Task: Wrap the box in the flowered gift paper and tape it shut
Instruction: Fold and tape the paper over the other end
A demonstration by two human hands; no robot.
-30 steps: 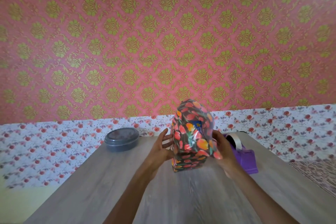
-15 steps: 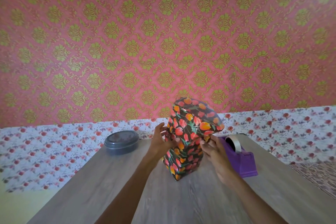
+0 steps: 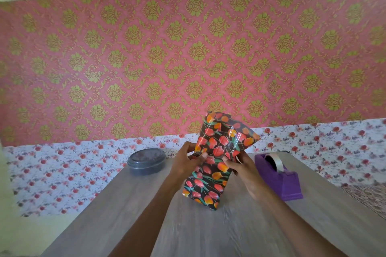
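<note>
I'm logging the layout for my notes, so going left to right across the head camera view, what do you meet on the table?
Dark lidded container → left hand → paper-wrapped box → right hand → purple tape dispenser.

A grey wood-grain table (image 3: 125,204) stretches away from the viewer. A dark, round, lidded container (image 3: 146,161) sits at its far left corner. A purple tape dispenser (image 3: 279,177) stands near its right edge, towards the far end.
</note>
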